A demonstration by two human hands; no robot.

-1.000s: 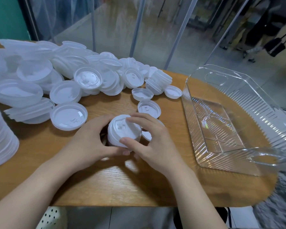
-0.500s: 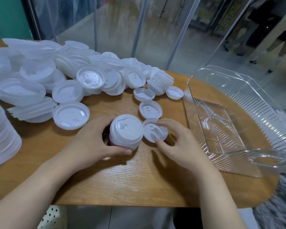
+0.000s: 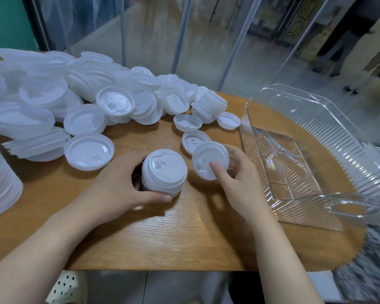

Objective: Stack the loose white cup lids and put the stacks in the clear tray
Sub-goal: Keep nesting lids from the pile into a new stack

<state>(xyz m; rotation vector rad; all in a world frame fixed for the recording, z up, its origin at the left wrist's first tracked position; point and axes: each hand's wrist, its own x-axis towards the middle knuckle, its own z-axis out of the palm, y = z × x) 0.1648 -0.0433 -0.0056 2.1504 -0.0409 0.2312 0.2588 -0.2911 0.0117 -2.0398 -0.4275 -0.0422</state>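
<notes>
White lids: at frame centre our left hand (image 3: 121, 187) wraps the stack (image 3: 164, 173), steadying it on the table (image 3: 180, 235); our right hand (image 3: 235, 178) pinches 1 lid (image 3: 210, 160) beside it, probably next on; the tray (image 3: 349, 137) waits at right

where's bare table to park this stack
Bare wood lies along the near table edge, in front of both hands, and in the strip between the left hand's stack and the big lid. The far left is crowded with the lid pile. The tray holds no lids.
</notes>
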